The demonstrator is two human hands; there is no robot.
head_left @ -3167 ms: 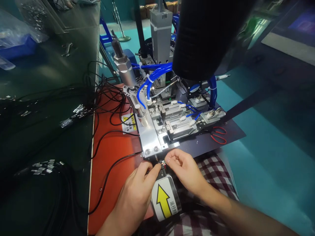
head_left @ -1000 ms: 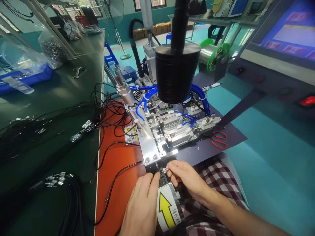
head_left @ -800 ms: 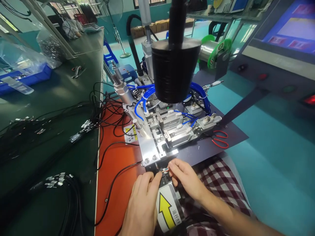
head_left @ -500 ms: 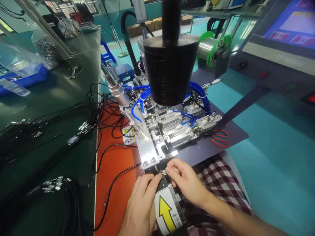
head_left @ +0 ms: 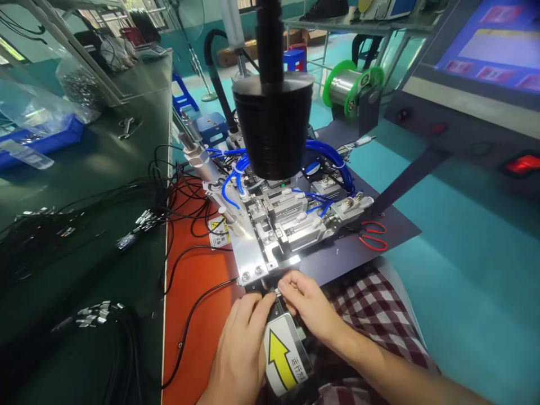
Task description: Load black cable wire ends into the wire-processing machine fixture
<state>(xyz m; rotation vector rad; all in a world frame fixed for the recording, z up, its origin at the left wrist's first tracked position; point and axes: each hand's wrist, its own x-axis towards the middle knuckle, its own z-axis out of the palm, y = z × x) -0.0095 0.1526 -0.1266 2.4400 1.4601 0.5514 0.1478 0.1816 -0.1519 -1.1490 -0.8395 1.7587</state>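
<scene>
My left hand (head_left: pixel 242 334) rests along the near end of the machine's narrow track, its fingers bent and closed at the tips. Close beside it, my right hand (head_left: pixel 307 304) pinches thumb and forefinger together. Between the fingertips a small silvery piece (head_left: pixel 277 291) shows, too small and covered to name. Just beyond the hands is the metal assembly machine (head_left: pixel 291 225), with blue air tubes (head_left: pixel 331 152) looping over it. Below them, a white label with a yellow arrow (head_left: pixel 282 357) lies on the track cover.
A black lamp-like cone (head_left: pixel 273 132) hangs over the machine. Red-handled scissors (head_left: pixel 373 236) lie on the dark base plate. Bundles of black cables with metal ends (head_left: pixel 99 315) cover the green table at left. A control screen (head_left: pixel 493 50) and a green-flanged wire spool (head_left: pixel 348 87) stand right.
The camera view has shifted slightly, so the cone, screen and spool appear further left. Both hands keep almost the same pose at the track.
</scene>
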